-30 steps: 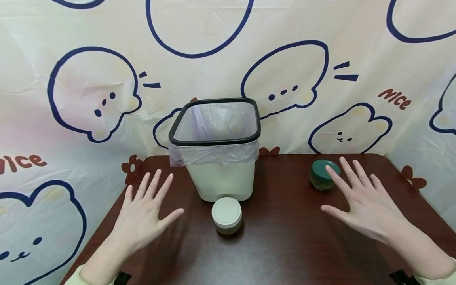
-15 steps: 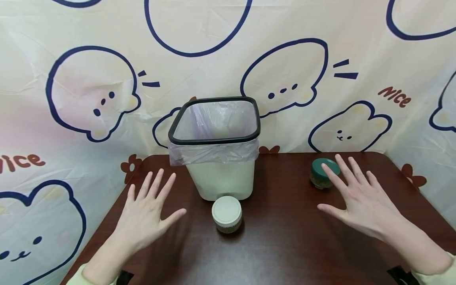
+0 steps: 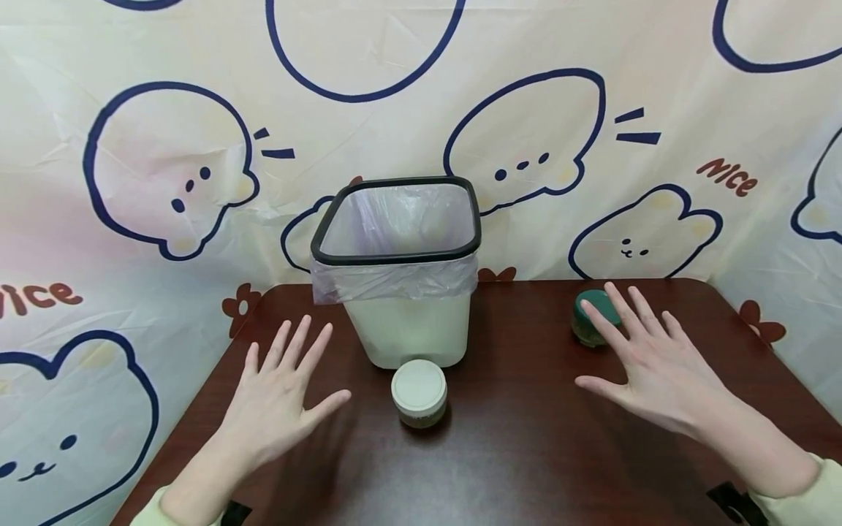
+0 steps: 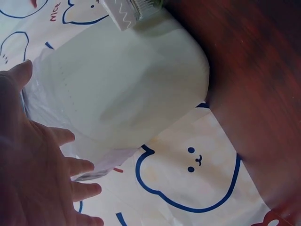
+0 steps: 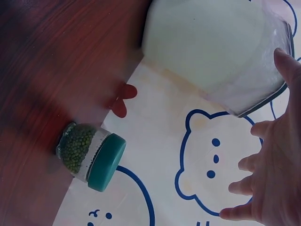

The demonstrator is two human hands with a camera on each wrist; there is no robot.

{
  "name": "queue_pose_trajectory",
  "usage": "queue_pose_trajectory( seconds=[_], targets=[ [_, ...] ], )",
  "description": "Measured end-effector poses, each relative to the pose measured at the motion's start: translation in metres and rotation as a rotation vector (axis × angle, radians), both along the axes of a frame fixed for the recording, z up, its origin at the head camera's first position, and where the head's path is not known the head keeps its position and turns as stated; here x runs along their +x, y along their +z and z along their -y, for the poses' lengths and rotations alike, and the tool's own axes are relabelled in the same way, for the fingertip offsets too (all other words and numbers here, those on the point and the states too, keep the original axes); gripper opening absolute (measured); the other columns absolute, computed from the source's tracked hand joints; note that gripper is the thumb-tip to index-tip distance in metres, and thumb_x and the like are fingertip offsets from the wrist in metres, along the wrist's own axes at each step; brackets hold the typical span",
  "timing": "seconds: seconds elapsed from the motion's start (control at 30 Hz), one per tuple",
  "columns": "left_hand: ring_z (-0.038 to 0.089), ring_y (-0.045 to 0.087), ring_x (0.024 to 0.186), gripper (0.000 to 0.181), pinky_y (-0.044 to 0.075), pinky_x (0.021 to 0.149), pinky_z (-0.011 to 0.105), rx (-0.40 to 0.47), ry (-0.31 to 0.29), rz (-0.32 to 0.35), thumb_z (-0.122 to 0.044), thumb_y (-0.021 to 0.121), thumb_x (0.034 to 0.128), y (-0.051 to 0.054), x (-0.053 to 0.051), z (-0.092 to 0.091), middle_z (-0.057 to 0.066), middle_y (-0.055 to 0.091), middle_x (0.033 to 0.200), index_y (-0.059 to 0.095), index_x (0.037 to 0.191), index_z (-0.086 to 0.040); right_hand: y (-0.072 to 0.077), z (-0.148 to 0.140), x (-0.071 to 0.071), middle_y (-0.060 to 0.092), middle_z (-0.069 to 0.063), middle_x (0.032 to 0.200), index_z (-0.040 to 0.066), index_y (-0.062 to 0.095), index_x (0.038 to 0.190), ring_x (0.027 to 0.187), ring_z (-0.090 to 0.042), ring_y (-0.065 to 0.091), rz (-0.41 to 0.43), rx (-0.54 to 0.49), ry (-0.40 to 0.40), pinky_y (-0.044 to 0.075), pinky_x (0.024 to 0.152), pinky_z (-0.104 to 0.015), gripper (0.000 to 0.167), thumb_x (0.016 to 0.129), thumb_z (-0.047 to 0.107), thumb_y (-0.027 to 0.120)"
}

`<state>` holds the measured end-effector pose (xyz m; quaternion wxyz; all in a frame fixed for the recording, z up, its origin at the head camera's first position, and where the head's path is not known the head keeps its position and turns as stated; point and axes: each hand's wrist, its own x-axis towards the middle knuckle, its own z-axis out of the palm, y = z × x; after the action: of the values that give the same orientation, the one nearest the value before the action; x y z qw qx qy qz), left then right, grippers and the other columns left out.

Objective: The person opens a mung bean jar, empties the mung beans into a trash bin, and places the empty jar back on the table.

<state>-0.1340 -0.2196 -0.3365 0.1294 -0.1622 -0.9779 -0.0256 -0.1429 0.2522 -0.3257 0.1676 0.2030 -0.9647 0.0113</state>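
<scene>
Fingers spread, my left hand point(image 3: 272, 405) hovers left of the trash can point(image 3: 408, 321) and holds nothing. My right hand point(image 3: 658, 372) is likewise spread and bare, partly covering the green-lidded jar point(image 3: 595, 314) in the head view. Small green beans fill that jar point(image 5: 77, 146), as the right wrist view shows. Between the hands, right in front of the can, stands a jar with a white lid point(image 3: 419, 391); its contents are hard to make out. The can has a black rim and a translucent bag liner point(image 3: 408, 281) folded over its edge.
Everything stands on a dark brown wooden table point(image 3: 500, 453) with rounded far corners. A cartoon-printed curtain point(image 3: 368, 139) hangs behind it and along both sides. The trash can is near the table's back edge.
Both hands have drifted slightly inward: the left to the right, the right to the left, now covering more of the green-lidded jar. The jars and the can have stayed put.
</scene>
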Motion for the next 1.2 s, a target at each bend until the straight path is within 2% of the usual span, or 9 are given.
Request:
queue_pose_trajectory(
  seconds=[0.23, 0.43, 0.7, 0.97, 1.2],
  targets=[
    [0.036, 0.008, 0.145, 0.091, 0.012, 0.104, 0.069, 0.024, -0.029, 0.039, -0.075, 0.044, 0.0858, -0.01, -0.002, -0.005, 0.015, 0.017, 0.159, 0.02, 0.156, -0.022, 0.0, 0.007, 0.0, 0.006, -0.013, 0.161, 0.021, 0.019, 0.156, 0.144, -0.04, 0.008, 0.034, 0.0, 0.001, 0.022, 0.099, -0.069, 0.096, 0.083, 0.069, 0.057],
    [0.034, 0.008, 0.146, 0.091, 0.013, 0.106, 0.067, 0.02, -0.057, 0.026, -0.075, 0.044, 0.0854, -0.02, -0.003, -0.01, 0.013, 0.018, 0.159, 0.021, 0.156, -0.023, -0.003, 0.015, -0.001, 0.007, -0.012, 0.161, 0.022, 0.018, 0.156, 0.146, -0.037, 0.004, 0.071, 0.003, 0.02, 0.02, 0.102, -0.069, 0.095, 0.084, 0.07, 0.055],
    [0.033, 0.01, 0.146, 0.092, 0.014, 0.106, 0.066, 0.009, -0.082, 0.02, -0.076, 0.045, 0.0847, -0.027, -0.002, -0.017, 0.012, 0.018, 0.159, 0.019, 0.156, -0.024, -0.009, 0.025, -0.003, 0.01, -0.015, 0.161, 0.025, 0.014, 0.157, 0.144, -0.042, 0.011, 0.11, 0.011, 0.039, 0.02, 0.102, -0.069, 0.094, 0.084, 0.072, 0.052],
    [0.034, 0.011, 0.146, 0.092, 0.015, 0.105, 0.067, 0.021, -0.117, 0.037, -0.074, 0.047, 0.0851, -0.034, -0.003, -0.023, 0.011, 0.017, 0.16, 0.02, 0.156, -0.022, -0.016, 0.033, -0.003, 0.01, -0.013, 0.161, 0.025, 0.016, 0.157, 0.143, -0.042, 0.013, 0.116, 0.009, 0.064, 0.023, 0.101, -0.07, 0.095, 0.083, 0.074, 0.05],
    [0.032, 0.012, 0.146, 0.093, 0.017, 0.105, 0.067, 0.07, -0.145, 0.05, -0.074, 0.047, 0.0848, -0.042, -0.005, -0.029, 0.011, 0.02, 0.159, 0.021, 0.156, -0.02, -0.02, 0.037, -0.003, 0.01, -0.013, 0.161, 0.025, 0.018, 0.156, 0.144, -0.04, 0.011, 0.108, 0.017, 0.079, 0.024, 0.101, -0.069, 0.094, 0.083, 0.076, 0.047]
  ],
)
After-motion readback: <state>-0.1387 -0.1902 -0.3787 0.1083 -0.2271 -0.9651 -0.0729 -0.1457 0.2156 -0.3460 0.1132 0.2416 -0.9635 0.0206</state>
